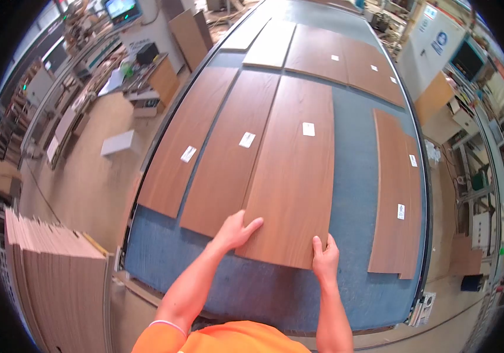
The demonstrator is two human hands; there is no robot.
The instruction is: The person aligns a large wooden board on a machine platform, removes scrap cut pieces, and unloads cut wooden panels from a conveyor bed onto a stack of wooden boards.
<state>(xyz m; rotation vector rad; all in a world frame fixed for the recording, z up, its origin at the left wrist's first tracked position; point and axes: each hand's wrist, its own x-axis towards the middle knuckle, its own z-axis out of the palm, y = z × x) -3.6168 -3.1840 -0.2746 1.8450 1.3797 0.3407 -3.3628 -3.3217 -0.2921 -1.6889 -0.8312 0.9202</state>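
Observation:
A long brown wood-grain board [293,176] with a white label lies lengthwise on the blue-grey table surface [352,176]. My left hand [237,230] grips its near left edge, thumb on top and the other fingers out of sight at the edge. On the near right edge, my right hand [325,257] holds the same board, thumb on its face. Just left of it, another brown board [228,159] runs alongside, touching or nearly touching. A third labelled brown board [190,141] lies further left with a narrow gap between.
Narrow brown boards [390,194] lie at the table's right side. Beyond are more brown boards [316,53] and white boards [269,44]. A tall stack of panels [58,282] stands at the near left. A white cabinet [431,41] stands at the back right.

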